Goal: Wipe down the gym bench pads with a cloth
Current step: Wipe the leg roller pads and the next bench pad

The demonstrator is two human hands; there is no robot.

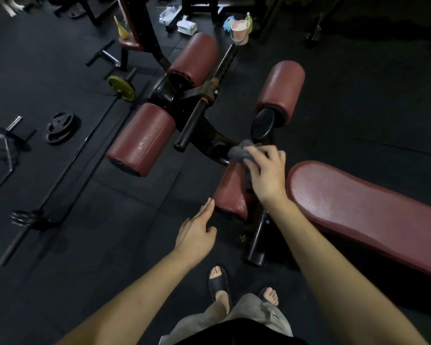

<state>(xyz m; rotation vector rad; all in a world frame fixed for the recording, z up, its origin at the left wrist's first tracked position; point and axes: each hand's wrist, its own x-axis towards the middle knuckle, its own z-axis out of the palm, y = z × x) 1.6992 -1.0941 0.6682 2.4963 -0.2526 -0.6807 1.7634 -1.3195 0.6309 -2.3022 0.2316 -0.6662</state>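
A dark red gym bench fills the middle. Its long seat pad (363,210) runs to the right edge. Three roller pads (142,139) (195,58) (280,88) sit around the black frame, and a fourth roller pad (230,192) lies under my right hand. My right hand (266,170) grips a grey cloth (240,151) at the far end of that pad. My left hand (197,232) hovers with fingers apart just left of the same pad, holding nothing.
A barbell (67,170) with a yellow plate (122,88) lies on the black floor at left, with loose plates (61,128) near it. A pink bucket (240,31) and bottles stand at the back. My sandalled feet (219,282) stand by the bench's base tube (258,242).
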